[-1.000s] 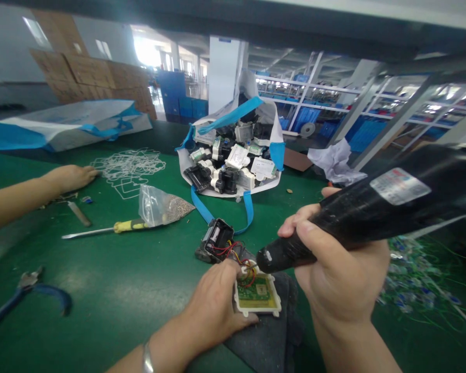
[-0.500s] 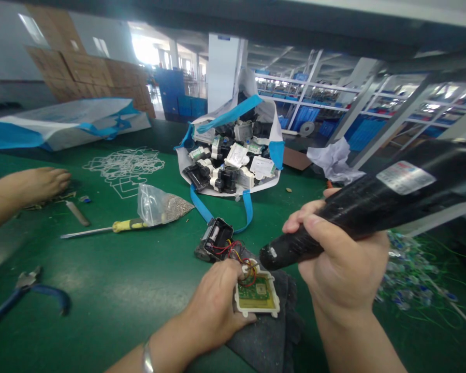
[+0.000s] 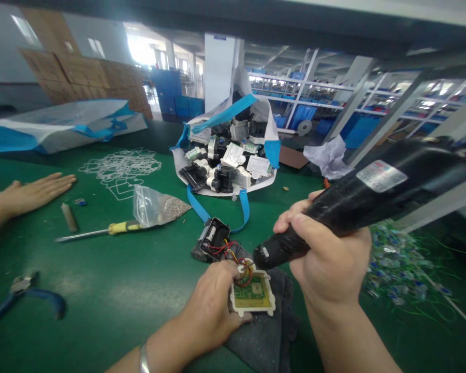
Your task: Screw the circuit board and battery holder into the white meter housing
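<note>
- Head view: my right hand [image 3: 328, 259] is wrapped tight round a black electric screwdriver [image 3: 357, 204]; its tip points down and left at the near edge of a small white-framed green circuit board [image 3: 253, 293].
- My left hand [image 3: 212, 305] lies on the board's left side, fingers curled loosely against its frame, thumb under the near edge. Board is pinned, not lifted.
- Board rests on a dark grey cloth pad [image 3: 270, 331] on the green bench mat [image 3: 112, 290].
- Red and yellow wires [image 3: 233, 251] run from the board to a black plastic housing [image 3: 213, 238] just behind it.
- Behind that, well apart: a white-and-blue woven bag [image 3: 227, 155] full of black and white parts.
- Left of centre: a clear plastic bag of small screws [image 3: 155, 207], touching a yellow-handled screwdriver [image 3: 101, 231].
- Blue-handled pliers [image 3: 21, 298] near the left edge.
- Another person's hand [image 3: 33, 191] lies flat on the mat, far left.
- Heap of cut green wire bits [image 3: 399, 264] to my right.
</note>
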`<action>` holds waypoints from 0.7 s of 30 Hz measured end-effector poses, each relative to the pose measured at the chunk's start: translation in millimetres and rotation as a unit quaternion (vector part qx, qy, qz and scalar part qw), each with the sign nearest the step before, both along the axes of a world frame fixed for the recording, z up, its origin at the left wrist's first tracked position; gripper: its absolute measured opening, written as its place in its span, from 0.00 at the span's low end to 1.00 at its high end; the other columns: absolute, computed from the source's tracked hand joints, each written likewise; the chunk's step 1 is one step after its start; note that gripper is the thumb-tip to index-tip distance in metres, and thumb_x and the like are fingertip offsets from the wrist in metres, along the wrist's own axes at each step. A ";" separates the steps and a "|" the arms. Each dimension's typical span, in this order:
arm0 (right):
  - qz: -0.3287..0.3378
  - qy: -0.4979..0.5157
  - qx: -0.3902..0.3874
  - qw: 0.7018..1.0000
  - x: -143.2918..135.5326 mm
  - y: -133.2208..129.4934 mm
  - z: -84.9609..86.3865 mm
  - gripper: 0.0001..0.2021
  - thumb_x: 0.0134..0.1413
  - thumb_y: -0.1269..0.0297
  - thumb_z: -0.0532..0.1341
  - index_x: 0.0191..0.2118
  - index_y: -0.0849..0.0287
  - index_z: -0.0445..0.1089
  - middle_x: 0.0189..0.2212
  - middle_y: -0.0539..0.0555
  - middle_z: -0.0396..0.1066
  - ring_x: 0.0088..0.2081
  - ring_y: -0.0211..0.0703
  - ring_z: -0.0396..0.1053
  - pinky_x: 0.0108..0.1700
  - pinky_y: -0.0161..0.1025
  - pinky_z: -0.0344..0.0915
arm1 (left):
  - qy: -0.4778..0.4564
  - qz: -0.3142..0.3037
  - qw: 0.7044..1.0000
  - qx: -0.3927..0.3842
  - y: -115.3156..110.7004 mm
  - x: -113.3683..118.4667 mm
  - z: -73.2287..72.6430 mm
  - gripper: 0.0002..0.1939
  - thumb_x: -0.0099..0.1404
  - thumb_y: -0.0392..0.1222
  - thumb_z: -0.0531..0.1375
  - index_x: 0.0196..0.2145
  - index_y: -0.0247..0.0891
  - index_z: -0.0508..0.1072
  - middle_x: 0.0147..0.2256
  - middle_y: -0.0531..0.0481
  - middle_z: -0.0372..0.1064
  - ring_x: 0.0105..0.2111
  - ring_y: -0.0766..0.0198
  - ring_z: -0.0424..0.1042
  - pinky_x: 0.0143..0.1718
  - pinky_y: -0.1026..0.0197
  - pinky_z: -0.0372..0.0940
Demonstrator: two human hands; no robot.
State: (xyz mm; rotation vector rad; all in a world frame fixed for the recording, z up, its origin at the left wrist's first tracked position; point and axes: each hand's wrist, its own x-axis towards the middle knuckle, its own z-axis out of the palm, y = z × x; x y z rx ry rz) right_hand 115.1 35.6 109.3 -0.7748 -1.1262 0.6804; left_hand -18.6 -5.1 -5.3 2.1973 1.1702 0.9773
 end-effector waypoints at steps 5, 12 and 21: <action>0.003 0.002 -0.012 1.000 1.3 1.0 -0.5 0.11 0.39 0.77 0.57 0.33 0.58 0.62 0.18 0.44 0.63 0.19 0.38 0.62 0.25 0.39 0.60 | 0.009 0.001 1.000 -0.005 -1.5 0.8 -1.0 0.29 0.44 0.32 0.65 0.39 0.41 0.53 0.41 0.46 0.61 0.40 0.56 0.62 0.40 0.53 0.62; 0.006 0.003 -0.018 1.000 1.5 0.4 0.2 0.13 0.40 0.76 0.58 0.35 0.59 0.62 0.18 0.44 0.64 0.20 0.38 0.63 0.25 0.39 0.61 | 0.002 -0.007 1.000 -0.002 -2.9 0.2 0.6 0.28 0.44 0.30 0.64 0.39 0.40 0.53 0.43 0.45 0.59 0.42 0.55 0.61 0.42 0.53 0.61; 0.018 0.019 -0.022 0.999 3.2 4.7 -0.4 0.11 0.39 0.76 0.57 0.33 0.59 0.61 0.17 0.44 0.63 0.19 0.37 0.62 0.24 0.37 0.60 | -0.002 -0.009 0.999 0.035 -4.3 0.7 1.2 0.25 0.46 0.32 0.63 0.39 0.40 0.54 0.43 0.43 0.61 0.42 0.54 0.62 0.41 0.52 0.61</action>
